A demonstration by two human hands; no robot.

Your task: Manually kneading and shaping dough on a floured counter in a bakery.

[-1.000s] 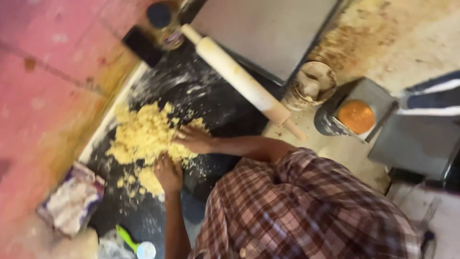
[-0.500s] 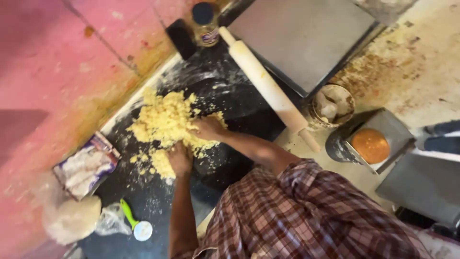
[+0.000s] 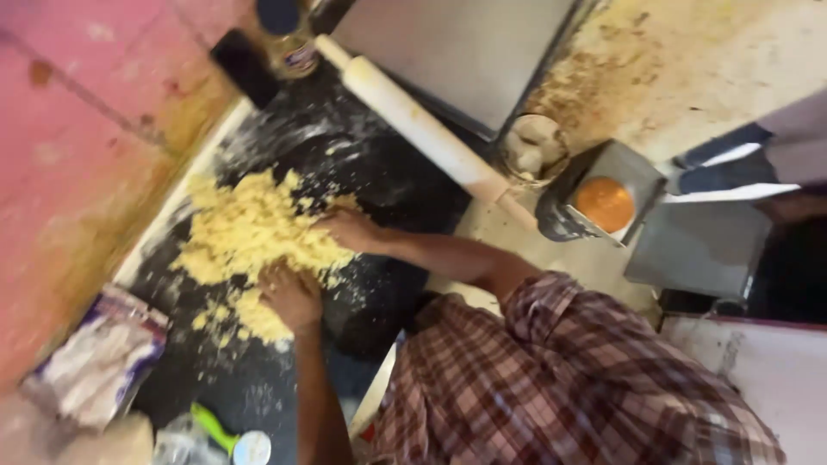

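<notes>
Little change in the last moment: both hands kept at the same near edge of the yellow crumbly dough (image 3: pixel 250 237), as half a second ago and a second ago. Pile still loose and spread on the dark floured counter (image 3: pixel 388 181), with stray crumbs toward the near side. Judging from that, gathering and pressing still under way, and not yet close to one firm lump.

Left hand (image 3: pixel 293 297) palm down on the lower part of the pile, fingers bent over the crumbs. Too blurred to tell whether closed around a handful or only pressing.

Right hand (image 3: pixel 349 228) at the right edge of the pile, fingers stretched forward and loosely open, tips pushed into the crumbs, holding nothing separate. Forearm coming from the rolled sleeve of the checked shirt (image 3: pixel 560 387).

Against the earlier pictures, mostly a shift of view. Dark-lidded jar (image 3: pixel 289 43) now cut by the top edge, though fully seen half a second ago. Of the pale lump in the lower left corner, only a small part left in view. Rolling pin (image 3: pixel 422 129) unmoved, lying slantwise behind the pile and well apart from both hands. Near its far end, as before, the round bowl (image 3: pixel 534 146) with pale balls and the metal container (image 3: pixel 603 202) with orange contents.

At the left, beside the pink wall (image 3: pixel 69 129), a crumpled bag (image 3: pixel 95 357). Below it, a green-handled tool (image 3: pixel 211 426). Neither touched.
</notes>
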